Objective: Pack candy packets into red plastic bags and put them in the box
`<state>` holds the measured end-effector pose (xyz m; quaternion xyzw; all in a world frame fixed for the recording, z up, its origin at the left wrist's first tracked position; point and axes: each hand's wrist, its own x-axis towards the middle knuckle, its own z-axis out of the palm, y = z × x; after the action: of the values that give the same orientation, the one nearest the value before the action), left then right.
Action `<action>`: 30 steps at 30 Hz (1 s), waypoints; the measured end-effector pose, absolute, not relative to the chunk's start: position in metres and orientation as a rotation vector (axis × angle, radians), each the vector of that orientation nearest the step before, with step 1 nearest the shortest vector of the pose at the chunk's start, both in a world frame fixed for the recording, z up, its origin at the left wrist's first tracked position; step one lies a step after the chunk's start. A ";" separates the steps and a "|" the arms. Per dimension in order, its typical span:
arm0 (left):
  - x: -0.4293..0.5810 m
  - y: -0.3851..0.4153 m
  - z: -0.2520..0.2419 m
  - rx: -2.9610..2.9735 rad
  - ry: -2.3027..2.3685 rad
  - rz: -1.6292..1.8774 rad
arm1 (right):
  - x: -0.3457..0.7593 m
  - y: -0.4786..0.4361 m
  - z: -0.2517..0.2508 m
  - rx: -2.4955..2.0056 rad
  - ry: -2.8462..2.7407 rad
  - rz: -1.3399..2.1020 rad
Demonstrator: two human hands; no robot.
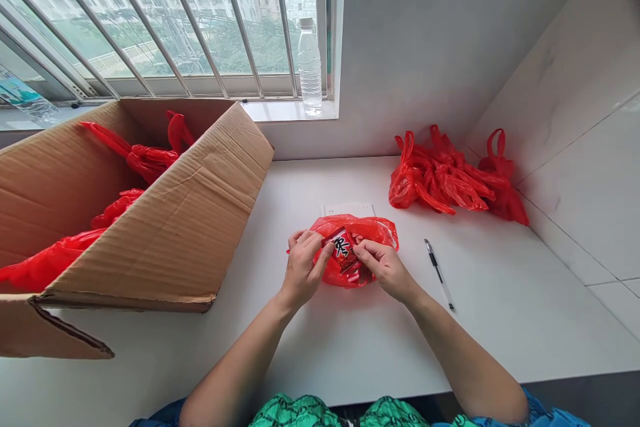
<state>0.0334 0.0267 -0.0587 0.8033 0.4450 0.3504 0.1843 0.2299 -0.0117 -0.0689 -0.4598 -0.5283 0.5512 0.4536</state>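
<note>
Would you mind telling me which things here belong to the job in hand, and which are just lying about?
In hand:
left hand
right hand
small red printed packet
open red plastic bag

Lying about:
black ballpoint pen
clear plastic water bottle
white paper card
heap of red plastic bags
brown corrugated cardboard box

Two hands on the desk: left hand (301,269), right hand (384,269). Between them, 1 snack packet (343,250) and 1 red plastic bag (383,230). Also 1 pen (439,273), 1 cardboard box (150,213), 1 water bottle (310,67), 1 more bottle (27,99). Red bag pile (450,177): count unclear.
</note>
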 end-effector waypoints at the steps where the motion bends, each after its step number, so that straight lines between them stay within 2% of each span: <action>1: 0.034 0.027 -0.058 2.227 1.239 0.987 | 0.230 -0.012 -0.069 -1.120 -1.322 1.326; 12: 0.032 0.027 -0.058 2.045 1.180 0.990 | 0.229 -0.020 -0.063 -1.161 -1.543 1.038; 16: 0.027 0.030 -0.056 2.207 1.288 0.957 | 0.236 -0.016 -0.061 -1.352 -1.705 0.683; 20: 0.024 0.034 -0.064 2.438 1.507 0.839 | 0.240 -0.010 -0.067 -1.595 -1.824 0.308; 25: 0.024 0.037 -0.086 2.506 1.612 0.607 | 0.234 -0.009 -0.080 -1.638 -1.998 0.319; 30: 0.024 0.037 -0.094 2.547 1.583 0.483 | 0.238 -0.010 -0.083 -1.956 -2.070 0.106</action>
<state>0.0241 0.0370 -0.0944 0.8374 0.5205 0.1588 0.0519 0.2379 -0.0096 -0.0827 -0.6790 -0.7187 0.0369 0.1452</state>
